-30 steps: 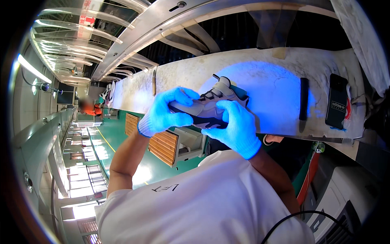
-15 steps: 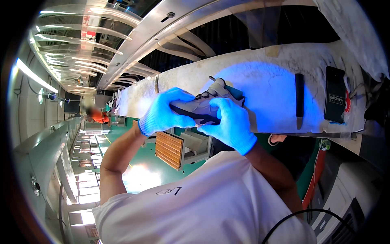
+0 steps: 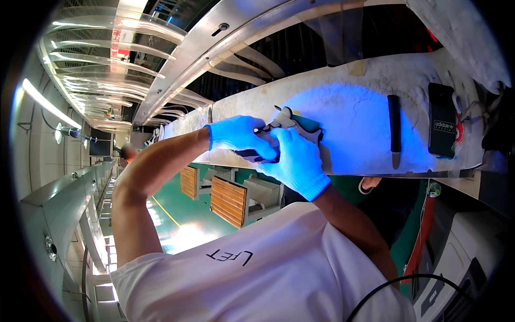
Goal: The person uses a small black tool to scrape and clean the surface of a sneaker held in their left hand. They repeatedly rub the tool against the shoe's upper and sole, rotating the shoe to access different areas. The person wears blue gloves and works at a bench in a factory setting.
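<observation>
A grey shoe (image 3: pixel 284 121) with dark trim and a teal inner lining is held in both my hands over the near part of a worktable (image 3: pixel 354 153). My left hand (image 3: pixel 241 137), in a knit glove lit blue, is closed around the toe end and hides most of it. My right hand (image 3: pixel 296 161), gloved the same way, grips the shoe's near side, thumb up by the lacing and the other fingers toward the sole. The shoe's collar and tongue face up, and its heel points right.
To the right on the table lie a knife (image 3: pixel 395 126) with a black handle and a dark phone-shaped thing (image 3: pixel 442 121). A metal frame (image 3: pixel 214 32) with clear strips rises behind. Slatted wooden tops (image 3: pixel 227 201) stand below left; a black cable (image 3: pixel 429 276) curves at lower right.
My left hand has shifted along the shoe toward its middle, covering more of the toe, and my left forearm has risen. The shoe still lies between both hands.
</observation>
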Motion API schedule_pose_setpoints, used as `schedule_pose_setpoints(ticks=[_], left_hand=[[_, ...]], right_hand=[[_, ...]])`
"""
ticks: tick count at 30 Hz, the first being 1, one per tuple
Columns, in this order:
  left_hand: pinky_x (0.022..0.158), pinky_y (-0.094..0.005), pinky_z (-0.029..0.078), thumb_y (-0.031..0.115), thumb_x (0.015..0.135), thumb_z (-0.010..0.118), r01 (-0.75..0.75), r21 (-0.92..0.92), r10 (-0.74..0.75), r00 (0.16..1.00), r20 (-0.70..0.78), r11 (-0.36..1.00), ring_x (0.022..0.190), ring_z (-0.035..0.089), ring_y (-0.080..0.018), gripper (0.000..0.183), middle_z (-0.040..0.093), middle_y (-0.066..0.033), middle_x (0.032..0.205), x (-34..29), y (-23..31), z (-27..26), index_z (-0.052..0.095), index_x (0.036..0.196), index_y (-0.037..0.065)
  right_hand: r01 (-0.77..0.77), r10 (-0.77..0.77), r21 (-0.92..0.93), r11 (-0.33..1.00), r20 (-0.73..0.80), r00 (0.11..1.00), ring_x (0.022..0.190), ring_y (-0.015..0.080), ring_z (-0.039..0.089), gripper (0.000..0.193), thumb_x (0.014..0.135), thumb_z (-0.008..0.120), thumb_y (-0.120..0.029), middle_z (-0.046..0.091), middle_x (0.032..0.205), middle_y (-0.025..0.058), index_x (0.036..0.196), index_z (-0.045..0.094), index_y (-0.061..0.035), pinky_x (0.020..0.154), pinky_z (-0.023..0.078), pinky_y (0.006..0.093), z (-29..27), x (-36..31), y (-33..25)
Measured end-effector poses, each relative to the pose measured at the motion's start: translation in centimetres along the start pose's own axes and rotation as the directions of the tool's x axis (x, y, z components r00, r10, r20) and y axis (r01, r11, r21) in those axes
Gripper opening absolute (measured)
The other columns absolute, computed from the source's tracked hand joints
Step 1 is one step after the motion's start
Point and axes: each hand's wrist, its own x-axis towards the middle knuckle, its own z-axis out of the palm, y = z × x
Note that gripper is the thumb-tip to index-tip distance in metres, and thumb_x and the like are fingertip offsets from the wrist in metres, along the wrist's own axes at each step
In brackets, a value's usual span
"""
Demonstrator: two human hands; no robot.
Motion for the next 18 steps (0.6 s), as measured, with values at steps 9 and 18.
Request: schedule_pose_setpoints(ticks=[9, 18], left_hand=[[0.096, -0.0425, 0.063, 0.058, 0.084, 0.092, -0.218, -0.044, 0.205, 0.958, -0.202, 0.975, 0.106, 0.082, -0.0345, 0.077, 0.083, -0.0223, 0.120, -8.5, 2.3, -0.1, 0.078, 0.133, 0.000], [0.109, -0.0386, 0.059, 0.021, 0.069, 0.108, -0.592, -0.224, 0.396, 0.730, -0.557, 0.774, 0.125, 0.076, -0.0270, 0.076, 0.077, -0.0153, 0.137, -8.1, -2.7, 7.5, 0.077, 0.136, 0.000]], right_hand=[[0.042, -0.017, 0.155, 0.987, -0.160, 0.987, 0.110, 0.0351, 0.074, 0.092, 0.074, 0.105, -0.036, 0.067, 0.127, 0.0187, 0.148, 0.060, -0.0077, 0.088, 0.063, 0.0457, -2.6, -3.2, -0.8], [-0.024, 0.030, 0.028, 0.999, -0.224, 0.974, 0.098, 0.0294, 0.069, 0.094, 0.073, 0.105, -0.028, 0.066, 0.112, 0.0126, 0.152, 0.059, -0.0075, 0.086, 0.060, 0.0451, -1.8, -9.3, 0.3]])
